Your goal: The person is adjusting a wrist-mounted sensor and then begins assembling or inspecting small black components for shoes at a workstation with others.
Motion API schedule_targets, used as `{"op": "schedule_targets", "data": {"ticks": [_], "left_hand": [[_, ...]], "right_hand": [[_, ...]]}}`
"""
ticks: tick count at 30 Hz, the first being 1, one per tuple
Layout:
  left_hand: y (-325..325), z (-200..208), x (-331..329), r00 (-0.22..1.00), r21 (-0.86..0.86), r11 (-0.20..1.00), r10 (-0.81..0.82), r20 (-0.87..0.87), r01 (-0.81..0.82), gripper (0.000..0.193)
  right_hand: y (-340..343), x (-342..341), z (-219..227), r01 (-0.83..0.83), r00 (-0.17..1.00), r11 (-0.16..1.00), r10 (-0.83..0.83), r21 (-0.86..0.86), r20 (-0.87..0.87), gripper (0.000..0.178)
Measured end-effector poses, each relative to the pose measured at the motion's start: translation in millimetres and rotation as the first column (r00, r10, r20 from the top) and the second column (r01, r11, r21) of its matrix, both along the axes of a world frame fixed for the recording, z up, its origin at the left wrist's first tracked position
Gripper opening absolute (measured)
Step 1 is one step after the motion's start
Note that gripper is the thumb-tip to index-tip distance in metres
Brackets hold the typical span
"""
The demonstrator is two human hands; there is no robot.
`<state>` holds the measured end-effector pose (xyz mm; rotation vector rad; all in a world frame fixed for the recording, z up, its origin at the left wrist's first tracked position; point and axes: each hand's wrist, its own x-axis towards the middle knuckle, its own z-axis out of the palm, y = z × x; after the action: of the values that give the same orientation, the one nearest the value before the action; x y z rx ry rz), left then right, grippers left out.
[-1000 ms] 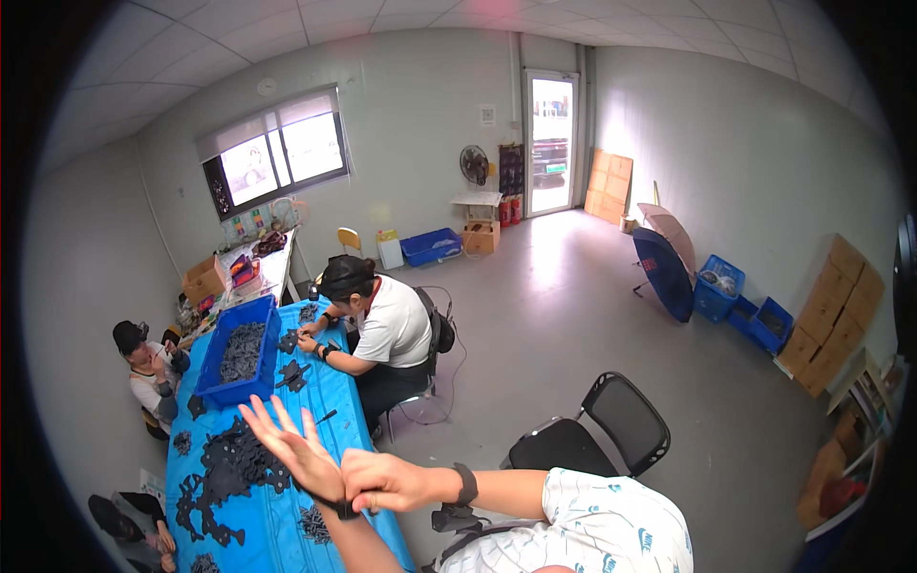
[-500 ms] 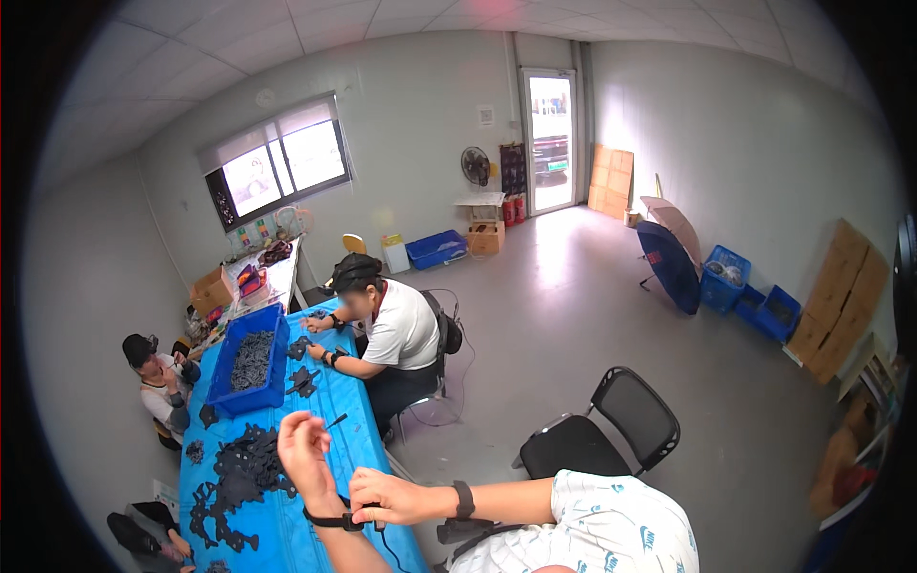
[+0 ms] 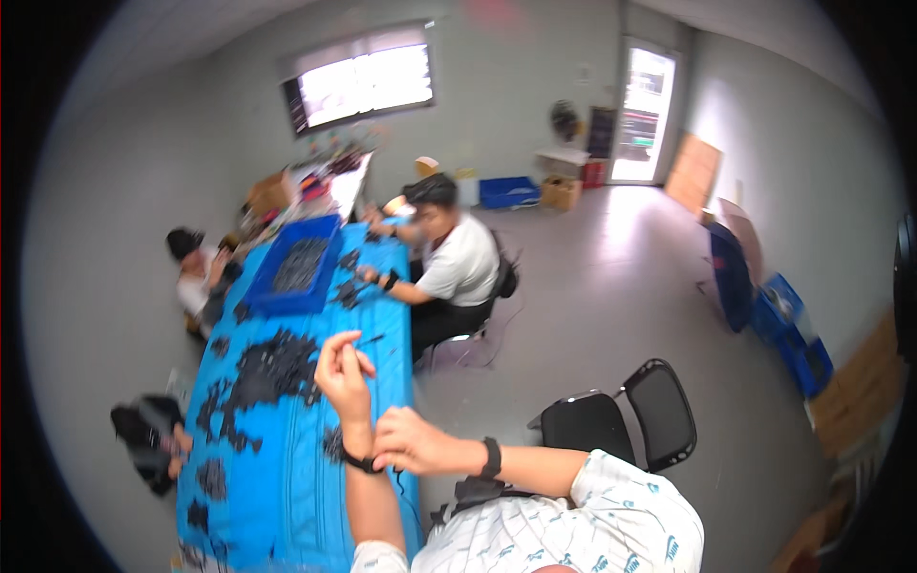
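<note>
My left hand [image 3: 344,377] is raised over the table's right side, its fingers loosely bent and apart, with nothing visible in them. Around that wrist is a black wrist strap [image 3: 360,462], with a thin dark cable hanging near it. My right hand [image 3: 413,441] reaches across and grips this strap, fingers closed at its edge. Another black band [image 3: 491,458] circles my right wrist. Past my left fingertips lies a thin dark stick-like tool [image 3: 371,338]. A heap of flat black pieces [image 3: 272,368] spreads over the blue-covered table [image 3: 296,497] to the left.
A blue crate [image 3: 330,258] of small grey parts stands on the table. A co-worker in a white shirt [image 3: 463,263] sits beyond, handling black pieces; two other people sit along the left side. A black chair [image 3: 587,430] stands at right, with blue bins [image 3: 788,334] by the wall.
My view has swung, so the room sits higher and mostly farther right. The picture is blurred. My right hand stays at the left wrist strap; my left fingers are more bent.
</note>
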<state>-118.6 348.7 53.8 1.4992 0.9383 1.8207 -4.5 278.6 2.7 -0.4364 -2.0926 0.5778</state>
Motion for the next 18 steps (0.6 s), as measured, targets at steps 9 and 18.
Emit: {"op": "schedule_targets", "data": {"ticks": [9,18], "left_hand": [[-24.3,-5.7,-5.0,0.929,0.187,0.969,0.215,-0.302,-0.164,0.016],[-37.0,1.4,-15.6,0.966,0.014,0.999,-0.041,0.254,0.039,0.016]], "right_hand": [[-15.9,-0.4,25.5,-0.075,0.997,0.997,0.075,-0.007,0.025,0.020],[-21.8,3.8,3.0,-0.112,0.993,0.981,0.114,-0.160,0.009,0.020]]}}
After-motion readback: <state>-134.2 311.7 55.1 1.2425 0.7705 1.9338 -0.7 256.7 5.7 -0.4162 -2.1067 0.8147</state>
